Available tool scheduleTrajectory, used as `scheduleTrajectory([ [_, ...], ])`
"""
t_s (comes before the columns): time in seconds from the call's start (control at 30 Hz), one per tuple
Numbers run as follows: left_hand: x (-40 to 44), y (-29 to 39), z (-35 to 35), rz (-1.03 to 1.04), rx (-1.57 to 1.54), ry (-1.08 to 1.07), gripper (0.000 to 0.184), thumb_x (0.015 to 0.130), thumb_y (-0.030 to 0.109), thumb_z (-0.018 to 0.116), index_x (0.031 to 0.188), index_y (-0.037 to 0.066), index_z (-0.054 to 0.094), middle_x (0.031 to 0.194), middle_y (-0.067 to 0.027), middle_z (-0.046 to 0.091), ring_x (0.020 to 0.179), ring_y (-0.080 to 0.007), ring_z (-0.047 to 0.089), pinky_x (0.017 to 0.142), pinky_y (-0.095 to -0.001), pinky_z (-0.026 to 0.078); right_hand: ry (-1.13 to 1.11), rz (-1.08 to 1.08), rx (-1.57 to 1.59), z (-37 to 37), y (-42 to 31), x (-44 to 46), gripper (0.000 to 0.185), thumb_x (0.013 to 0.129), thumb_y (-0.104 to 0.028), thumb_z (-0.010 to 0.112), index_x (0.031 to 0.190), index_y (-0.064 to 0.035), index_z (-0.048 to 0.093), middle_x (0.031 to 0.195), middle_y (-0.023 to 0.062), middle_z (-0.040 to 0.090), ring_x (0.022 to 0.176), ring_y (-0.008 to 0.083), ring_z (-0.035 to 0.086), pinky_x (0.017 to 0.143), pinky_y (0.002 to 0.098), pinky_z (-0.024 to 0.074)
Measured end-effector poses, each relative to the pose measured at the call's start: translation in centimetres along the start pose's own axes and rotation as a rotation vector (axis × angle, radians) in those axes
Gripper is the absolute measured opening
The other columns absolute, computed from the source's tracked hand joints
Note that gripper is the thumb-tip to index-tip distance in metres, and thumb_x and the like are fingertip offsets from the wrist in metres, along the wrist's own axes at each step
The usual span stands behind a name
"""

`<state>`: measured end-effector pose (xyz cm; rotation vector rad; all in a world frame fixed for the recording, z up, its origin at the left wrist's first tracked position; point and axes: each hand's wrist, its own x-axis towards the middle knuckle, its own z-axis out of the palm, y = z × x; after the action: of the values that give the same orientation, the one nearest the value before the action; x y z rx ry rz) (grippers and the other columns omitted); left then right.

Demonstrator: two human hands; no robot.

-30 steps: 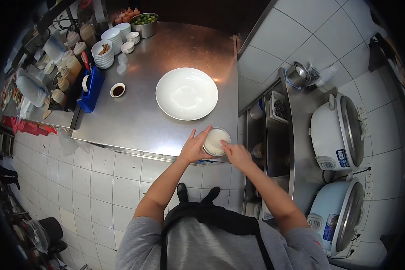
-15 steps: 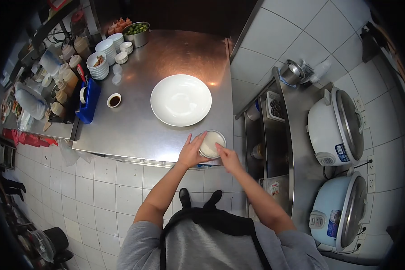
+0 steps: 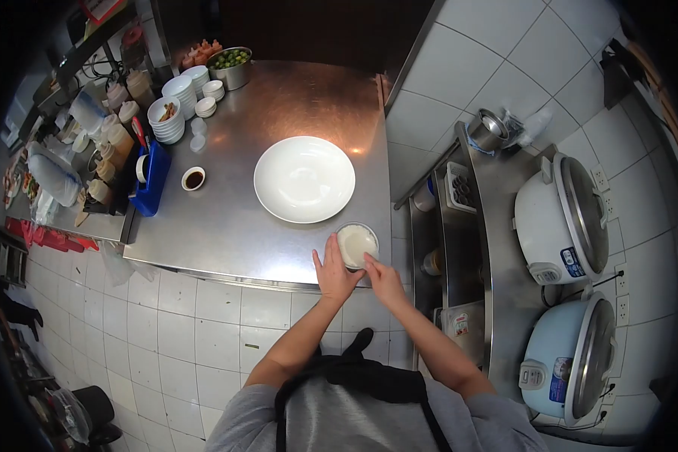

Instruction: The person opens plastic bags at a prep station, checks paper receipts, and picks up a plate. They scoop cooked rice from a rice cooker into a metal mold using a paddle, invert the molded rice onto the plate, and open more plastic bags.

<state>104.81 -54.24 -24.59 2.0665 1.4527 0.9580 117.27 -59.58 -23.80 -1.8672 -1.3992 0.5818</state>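
A small round metal-rimmed bowl [image 3: 356, 245] of packed white food that looks like rice sits at the front right edge of the steel counter. My left hand [image 3: 336, 270] cups its left side, fingers along the rim and thumb apart. On the bowl's near right side, the fingers of my right hand [image 3: 385, 280] are closed at the edge of the white food. Whatever they pinch is too small to make out. Just beyond the bowl lies a large white oval plate [image 3: 304, 181] with nothing on it.
A small dish of dark sauce [image 3: 194, 178] stands left of the plate. Stacked white bowls [image 3: 167, 120], a pot of green fruit [image 3: 231, 68] and a blue tape dispenser [image 3: 152, 181] line the left side. Two rice cookers [image 3: 561, 218] stand on the right shelf.
The view has tilted slightly, so the counter things sit lower. My right hand has drawn from the middle of the white food to its near edge; my left hand has turned more upright.
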Motion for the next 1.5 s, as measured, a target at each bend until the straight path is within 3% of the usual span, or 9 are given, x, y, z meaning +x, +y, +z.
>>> scheduleTrajectory([
  [0.03, 0.0, 0.2, -0.1, -0.002, -0.006, 0.009, 0.105, 0.056, 0.039, 0.078, 0.136, 0.001, 0.022, 0.134, -0.0165, 0.037, 0.124, -0.0283, 0.037, 0.100, -0.0585, 0.021, 0.108, -0.199, -0.070, 0.8, 2.1, -0.4, 0.035, 0.092, -0.030, 0.050, 0.121, -0.0129, 0.056, 0.063, 0.0058, 0.057, 0.042, 0.0106, 0.048, 0.042, 0.0270, 0.0409],
  [0.13, 0.8, 0.2, 0.0, 0.013, -0.047, 0.059, 0.108, 0.052, 0.037, 0.080, 0.136, 0.000, 0.022, 0.132, -0.0173, 0.038, 0.123, -0.0293, 0.038, 0.100, -0.0570, 0.023, -0.315, 0.517, 0.627, -4.5, -3.6, 1.5, 0.046, 0.090, -0.035, 0.053, 0.130, -0.0141, 0.046, 0.063, 0.0034, 0.052, 0.039, 0.0069, 0.036, 0.035, 0.0246, 0.0342],
  [0.47, 1.6, -0.4, 0.3, -0.032, -0.355, 0.041, 0.106, 0.049, 0.032, 0.083, 0.131, -0.005, 0.028, 0.125, -0.0202, 0.043, 0.118, -0.0345, 0.041, 0.100, -0.0535, 0.026, -0.245, 0.839, 1.103, -3.4, -1.4, 4.4, 0.042, 0.087, -0.040, 0.055, 0.106, -0.0030, 0.053, 0.078, 0.0047, 0.058, 0.037, 0.0066, 0.035, 0.046, 0.0280, 0.0445],
  [0.77, 7.3, 1.5, -8.6, -0.022, -0.239, -0.026, 0.122, 0.057, 0.036, 0.080, 0.139, -0.003, -0.001, 0.144, -0.0233, 0.013, 0.132, -0.0376, 0.018, 0.102, -0.0593, 0.014, -0.272, 0.524, 1.142, -3.3, -6.1, 12.3, 0.029, 0.084, -0.023, 0.058, 0.099, 0.0022, 0.055, 0.071, 0.0071, 0.060, 0.043, 0.0083, 0.047, 0.056, 0.0317, 0.0520],
  [0.87, 6.9, -0.7, -11.3, -0.090, -0.373, 0.128, 0.109, 0.064, 0.029, 0.077, 0.139, -0.003, 0.004, 0.143, -0.0237, 0.015, 0.133, -0.0353, 0.017, 0.105, -0.0528, 0.013, -0.011, 0.203, 0.792, 1.1, -9.7, 16.5, 0.033, 0.081, -0.017, 0.061, 0.108, -0.0009, 0.054, 0.079, 0.0069, 0.065, 0.054, 0.0119, 0.056, 0.058, 0.0321, 0.0501],
  [1.07, 1.7, -5.4, -13.1, -0.174, -0.385, 0.185, 0.086, 0.070, 0.013, 0.069, 0.136, -0.005, 0.017, 0.137, -0.0242, 0.025, 0.128, -0.0352, 0.025, 0.106, -0.0411, 0.019, -0.136, -0.688, -0.544, 7.8, -6.7, 18.9, 0.049, 0.066, -0.014, 0.070, 0.112, -0.0048, 0.057, 0.117, 0.0102, 0.057, 0.083, 0.0238, 0.063, 0.071, 0.0354, 0.0493],
  [1.27, -0.7, -7.3, -11.1, -0.306, -0.619, 0.080, 0.071, 0.075, 0.001, 0.060, 0.135, 0.000, 0.023, 0.134, -0.0199, 0.032, 0.122, -0.0314, 0.037, 0.102, -0.0383, 0.030, -0.401, -0.377, -0.126, 5.1, -8.7, 20.2, 0.048, 0.071, -0.021, 0.071, 0.112, 0.0000, 0.057, 0.102, 0.0179, 0.063, 0.091, 0.0319, 0.062, 0.079, 0.0389, 0.0477],
  [1.37, 1.4, -6.0, -10.9, -0.716, -0.982, -0.129, 0.072, 0.085, 0.007, 0.054, 0.140, 0.010, 0.007, 0.122, -0.0214, 0.045, 0.105, -0.0340, 0.054, 0.088, -0.0411, 0.046, -0.145, -0.391, 0.011, 0.0, -6.8, 23.8, 0.046, 0.072, -0.021, 0.072, 0.112, -0.0021, 0.058, 0.086, 0.0171, 0.066, 0.076, 0.0247, 0.065, 0.067, 0.0347, 0.0506],
  [1.5, 3.7, -6.0, -8.4, -0.920, -1.433, -0.260, 0.074, 0.090, 0.026, 0.048, 0.139, 0.023, -0.007, 0.119, -0.0275, 0.046, 0.102, -0.0427, 0.054, 0.081, -0.0527, 0.050, -0.128, 0.094, 0.392, -16.2, -3.3, 29.5, 0.047, 0.075, -0.011, 0.067, 0.119, -0.0016, 0.053, 0.078, 0.0052, 0.060, 0.060, 0.0099, 0.056, 0.049, 0.0236, 0.0473],
])
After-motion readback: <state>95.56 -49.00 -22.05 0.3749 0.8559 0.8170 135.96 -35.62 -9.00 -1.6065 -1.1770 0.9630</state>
